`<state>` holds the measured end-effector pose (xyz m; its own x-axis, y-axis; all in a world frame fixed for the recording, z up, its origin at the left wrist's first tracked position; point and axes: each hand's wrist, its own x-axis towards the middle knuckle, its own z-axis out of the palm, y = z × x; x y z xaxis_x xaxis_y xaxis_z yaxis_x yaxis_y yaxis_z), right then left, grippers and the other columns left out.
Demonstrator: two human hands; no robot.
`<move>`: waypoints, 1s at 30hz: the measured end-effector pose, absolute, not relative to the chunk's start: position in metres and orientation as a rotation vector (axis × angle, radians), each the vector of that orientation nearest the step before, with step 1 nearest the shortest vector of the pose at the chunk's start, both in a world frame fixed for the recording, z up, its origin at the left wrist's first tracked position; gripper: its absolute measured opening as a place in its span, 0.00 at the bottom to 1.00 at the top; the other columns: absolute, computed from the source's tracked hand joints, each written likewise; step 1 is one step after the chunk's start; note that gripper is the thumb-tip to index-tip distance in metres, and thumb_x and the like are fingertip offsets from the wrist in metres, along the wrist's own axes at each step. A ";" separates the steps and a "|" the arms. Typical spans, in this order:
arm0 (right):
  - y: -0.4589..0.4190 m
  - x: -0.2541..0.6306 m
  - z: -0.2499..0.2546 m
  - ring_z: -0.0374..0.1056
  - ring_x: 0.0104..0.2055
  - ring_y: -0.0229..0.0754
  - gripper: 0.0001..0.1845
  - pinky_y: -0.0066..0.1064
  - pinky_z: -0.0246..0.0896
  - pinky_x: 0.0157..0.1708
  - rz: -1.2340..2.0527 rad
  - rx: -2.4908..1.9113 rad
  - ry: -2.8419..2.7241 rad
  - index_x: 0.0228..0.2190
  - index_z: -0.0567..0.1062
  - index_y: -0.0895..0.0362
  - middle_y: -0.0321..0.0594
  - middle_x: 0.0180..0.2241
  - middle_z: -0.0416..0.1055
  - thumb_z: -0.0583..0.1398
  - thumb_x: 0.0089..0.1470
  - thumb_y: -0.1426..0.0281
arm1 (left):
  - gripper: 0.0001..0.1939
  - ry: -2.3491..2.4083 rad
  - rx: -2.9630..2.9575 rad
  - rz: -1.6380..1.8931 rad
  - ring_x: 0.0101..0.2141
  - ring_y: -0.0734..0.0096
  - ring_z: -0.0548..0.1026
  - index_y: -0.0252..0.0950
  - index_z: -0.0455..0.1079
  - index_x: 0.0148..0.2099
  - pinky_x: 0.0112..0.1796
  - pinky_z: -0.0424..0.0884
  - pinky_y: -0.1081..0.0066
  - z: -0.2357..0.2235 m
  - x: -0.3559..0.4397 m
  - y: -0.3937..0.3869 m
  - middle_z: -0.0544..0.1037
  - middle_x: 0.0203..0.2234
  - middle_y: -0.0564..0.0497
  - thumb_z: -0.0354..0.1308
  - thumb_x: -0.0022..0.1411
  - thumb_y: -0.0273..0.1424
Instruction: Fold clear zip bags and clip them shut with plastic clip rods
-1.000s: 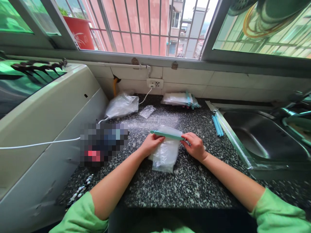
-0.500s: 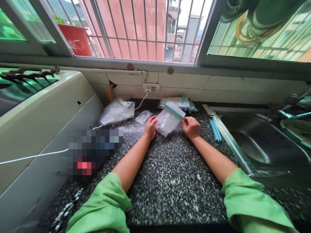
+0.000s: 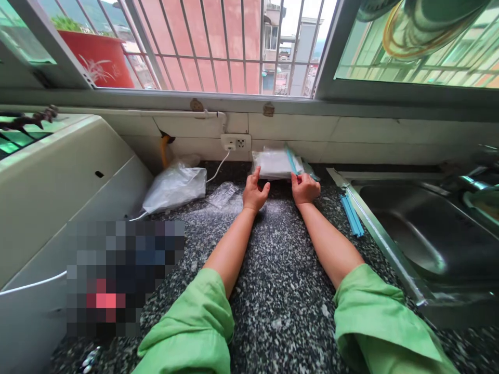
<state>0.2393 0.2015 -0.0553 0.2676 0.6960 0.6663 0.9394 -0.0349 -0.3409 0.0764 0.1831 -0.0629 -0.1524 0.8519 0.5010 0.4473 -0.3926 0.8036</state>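
Observation:
On the granite counter by the tiled wall lies a small pile of clear plastic bags (image 3: 271, 165). A turquoise bag clip (image 3: 290, 158) runs slanting across the right part of the top bag. My right hand (image 3: 306, 189) is closed, thumb and fingers pinching the near end of that clip. My left hand (image 3: 255, 194) is just in front of the pile's left part, open, with thumb and forefinger apart and nothing held. The lower bags are partly hidden behind the top one and my right hand.
Several loose blue clips (image 3: 352, 215) lie beside the metal sink (image 3: 405, 228) at right. A crumpled plastic bag (image 3: 177, 184) and a flat clear wrapper (image 3: 223, 196) are at left. A white cord (image 3: 221, 167) drops from the wall socket (image 3: 236, 142). A pixelated dark patch covers the left counter.
The clipped bag has moved away from me, from the middle counter onto the pile by the wall. My left hand has let go of it; my right hand still pinches the clip's end.

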 end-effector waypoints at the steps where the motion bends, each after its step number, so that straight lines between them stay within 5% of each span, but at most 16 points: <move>1: 0.202 0.240 -0.056 0.64 0.28 0.44 0.20 0.32 0.43 0.29 -0.414 -1.810 -1.504 0.24 0.72 0.59 0.45 0.23 0.72 0.51 0.57 0.59 | 0.33 1.495 1.773 1.539 0.21 0.82 0.61 0.44 0.56 0.60 0.31 0.68 0.73 -0.063 0.076 0.185 0.68 0.40 0.50 0.59 0.53 0.27; 11: 0.197 0.237 -0.055 0.63 0.29 0.42 0.19 0.32 0.41 0.29 -0.522 -1.643 -1.817 0.28 0.74 0.59 0.43 0.25 0.73 0.51 0.57 0.59 | 0.32 1.636 1.747 1.432 0.34 0.69 0.71 0.41 0.57 0.60 0.41 0.69 0.67 -0.060 0.076 0.180 0.66 0.41 0.47 0.55 0.53 0.23; 24: 0.169 0.190 -0.040 0.57 0.28 0.39 0.17 0.32 0.42 0.31 -0.585 -1.178 -2.336 0.23 0.73 0.58 0.40 0.23 0.68 0.50 0.57 0.66 | 0.24 1.662 1.346 1.714 0.26 0.75 0.65 0.34 0.61 0.51 0.39 0.69 0.65 -0.068 0.021 0.120 0.67 0.36 0.47 0.53 0.50 0.19; 30: 0.159 0.087 -0.031 0.59 0.34 0.41 0.15 0.33 0.43 0.34 -0.539 -1.057 -2.383 0.34 0.74 0.57 0.43 0.30 0.70 0.48 0.59 0.69 | 0.22 1.717 1.086 1.779 0.27 0.75 0.67 0.36 0.60 0.49 0.34 0.70 0.70 -0.070 -0.017 0.067 0.67 0.36 0.48 0.53 0.51 0.21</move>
